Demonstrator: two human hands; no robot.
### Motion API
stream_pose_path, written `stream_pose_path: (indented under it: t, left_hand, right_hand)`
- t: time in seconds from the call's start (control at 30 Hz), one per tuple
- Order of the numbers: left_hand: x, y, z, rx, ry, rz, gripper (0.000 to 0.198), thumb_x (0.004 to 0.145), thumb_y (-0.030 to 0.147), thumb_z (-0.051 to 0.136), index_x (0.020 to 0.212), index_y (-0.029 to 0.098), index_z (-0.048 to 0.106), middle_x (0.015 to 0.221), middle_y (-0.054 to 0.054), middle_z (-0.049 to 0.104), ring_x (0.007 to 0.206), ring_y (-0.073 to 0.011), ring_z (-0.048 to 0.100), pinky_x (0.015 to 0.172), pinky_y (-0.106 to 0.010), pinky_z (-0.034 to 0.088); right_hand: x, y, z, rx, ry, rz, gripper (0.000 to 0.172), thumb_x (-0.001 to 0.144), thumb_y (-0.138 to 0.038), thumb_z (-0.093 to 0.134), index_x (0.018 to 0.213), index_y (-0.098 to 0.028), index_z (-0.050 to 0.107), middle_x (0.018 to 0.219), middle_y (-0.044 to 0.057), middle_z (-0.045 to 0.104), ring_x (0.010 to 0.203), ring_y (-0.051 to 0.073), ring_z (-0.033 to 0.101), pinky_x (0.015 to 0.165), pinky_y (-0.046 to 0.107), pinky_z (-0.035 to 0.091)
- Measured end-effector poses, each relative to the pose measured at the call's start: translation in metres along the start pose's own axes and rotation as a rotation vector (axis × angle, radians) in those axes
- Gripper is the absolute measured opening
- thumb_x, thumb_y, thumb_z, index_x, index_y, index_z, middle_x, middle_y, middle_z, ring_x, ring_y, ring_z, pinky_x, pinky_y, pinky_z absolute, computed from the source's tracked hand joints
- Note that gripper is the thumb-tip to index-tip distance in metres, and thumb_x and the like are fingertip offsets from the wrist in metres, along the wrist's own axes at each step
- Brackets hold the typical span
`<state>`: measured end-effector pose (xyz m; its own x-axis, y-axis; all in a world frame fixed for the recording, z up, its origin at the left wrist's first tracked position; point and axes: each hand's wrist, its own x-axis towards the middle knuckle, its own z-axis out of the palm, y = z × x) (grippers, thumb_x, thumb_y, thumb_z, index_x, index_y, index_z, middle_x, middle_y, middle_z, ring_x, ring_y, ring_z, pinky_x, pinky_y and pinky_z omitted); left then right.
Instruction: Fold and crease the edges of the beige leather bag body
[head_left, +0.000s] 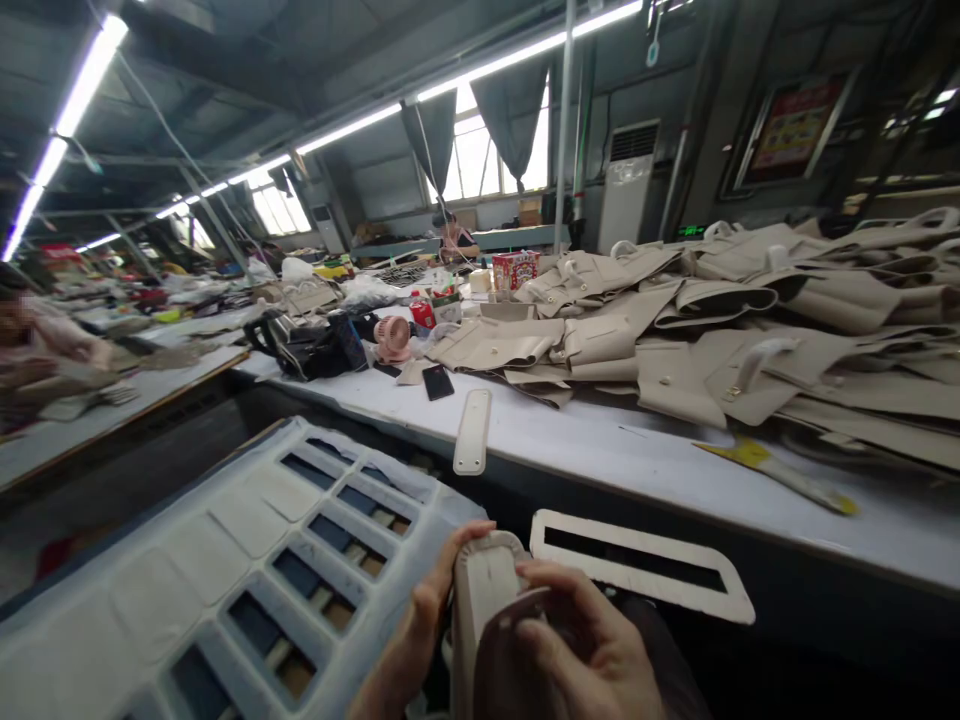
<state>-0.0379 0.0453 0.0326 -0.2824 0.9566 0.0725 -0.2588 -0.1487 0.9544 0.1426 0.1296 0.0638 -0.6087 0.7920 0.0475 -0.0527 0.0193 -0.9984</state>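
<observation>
Low in the middle, a beige leather piece (487, 572) with a rounded, pleated end stands between my two hands. A dark brown part (502, 655) folds up over it on the near side. My left hand (420, 625) grips the left side, its fingertips reaching the rounded end. My right hand (589, 635) pinches the right edge and the brown part, thumb and fingers closed. Just right of the hands is a cream frame-shaped piece (727, 590) with a long slot. Ahead, a cream strip (472, 435) with round studs overhangs the table edge.
A pale slotted plastic crate (300, 560) is at the left. On the white table (585, 440) lie many beige bag panels (675, 375), a yellow-and-white tool (780, 475), a phone (437, 382), a pink fan (392, 338) and a black bag (307, 345). Other people sit farther off.
</observation>
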Motion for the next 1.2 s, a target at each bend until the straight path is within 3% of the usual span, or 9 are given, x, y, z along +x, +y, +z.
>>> stream_pose_path:
  t: [0.1,0.2,0.27,0.4,0.53,0.7,0.83,1.03,1.2]
  left_hand:
    - [-0.005,-0.003,0.003,0.02,0.059,0.01,0.112,0.052,0.091,0.064,0.138,0.022,0.042,0.124,-0.013,0.061,0.111,-0.0377,0.059,0.096,-0.044,0.048]
    - [-0.008,-0.006,0.009,0.082,0.184,0.021,0.109,0.051,0.081,0.077,0.137,0.023,0.042,0.125,-0.012,0.061,0.109,-0.0353,0.061,0.085,-0.036,0.053]
    - [-0.009,-0.009,0.014,0.071,0.257,-0.004,0.102,0.057,0.074,0.08,0.137,0.024,0.042,0.124,-0.012,0.062,0.106,-0.0338,0.063,0.081,-0.034,0.055]
    - [-0.008,-0.015,0.024,0.072,0.466,0.02,0.086,0.063,0.067,0.08,0.13,0.024,0.049,0.125,-0.011,0.062,0.107,-0.03,0.063,0.084,-0.03,0.054]
    - [-0.008,-0.016,0.033,0.046,0.541,0.003,0.08,0.064,0.066,0.08,0.126,0.026,0.051,0.114,-0.008,0.066,0.092,-0.0257,0.066,0.076,-0.029,0.055]
    - [-0.007,-0.018,0.034,0.13,0.664,0.038,0.072,0.063,0.064,0.082,0.117,0.024,0.057,0.131,-0.007,0.057,0.11,-0.0262,0.06,0.087,-0.026,0.052]
    - [-0.005,-0.017,0.034,0.173,0.71,-0.025,0.063,0.069,0.061,0.08,0.116,0.027,0.057,0.13,-0.005,0.058,0.107,-0.0244,0.062,0.082,-0.026,0.053]
    - [-0.002,-0.015,0.039,0.195,0.729,-0.023,0.058,0.068,0.059,0.081,0.111,0.026,0.059,0.125,-0.004,0.061,0.112,-0.0245,0.061,0.084,-0.024,0.052]
    - [-0.001,-0.013,0.042,0.156,0.718,-0.042,0.062,0.067,0.059,0.082,0.113,0.025,0.058,0.122,-0.005,0.063,0.1,-0.0234,0.066,0.08,-0.026,0.054]
  right_hand:
    - [0.008,0.017,0.008,-0.028,0.049,0.092,0.051,0.069,-0.027,0.066,0.119,-0.024,0.059,0.113,0.003,0.063,0.095,0.023,0.06,0.084,0.032,0.05]
    - [0.003,0.034,0.009,-0.148,-0.03,0.095,0.044,0.066,-0.021,0.063,0.11,-0.021,0.057,0.095,0.002,0.058,0.084,0.02,0.055,0.077,0.03,0.047]
    - [-0.002,0.042,0.011,-0.197,-0.089,0.067,0.04,0.065,-0.016,0.061,0.104,-0.019,0.056,0.091,0.002,0.055,0.084,0.019,0.054,0.077,0.03,0.046]
    - [-0.007,0.047,0.017,-0.216,-0.084,-0.027,0.038,0.066,-0.01,0.058,0.103,-0.019,0.054,0.095,0.002,0.052,0.087,0.019,0.053,0.078,0.029,0.045]
    - [-0.01,0.048,0.023,-0.191,-0.065,-0.042,0.035,0.067,-0.008,0.057,0.1,-0.02,0.054,0.094,0.002,0.052,0.087,0.018,0.053,0.077,0.028,0.044]
    - [-0.01,0.049,0.027,-0.137,-0.033,-0.025,0.034,0.064,-0.007,0.057,0.094,-0.019,0.052,0.091,0.002,0.052,0.085,0.018,0.054,0.075,0.028,0.044]
    - [-0.008,0.052,0.029,-0.116,-0.01,-0.017,0.026,0.067,-0.01,0.058,0.09,-0.02,0.049,0.087,0.001,0.052,0.082,0.018,0.054,0.073,0.028,0.043]
    - [-0.008,0.065,0.04,-0.09,0.126,-0.093,0.022,0.067,-0.013,0.056,0.086,-0.021,0.049,0.081,0.0,0.052,0.074,0.016,0.052,0.067,0.028,0.04]
    - [0.0,0.052,0.039,-0.096,0.159,-0.025,0.013,0.077,-0.022,0.057,0.079,-0.022,0.044,0.07,-0.003,0.048,0.063,0.014,0.048,0.058,0.026,0.035]
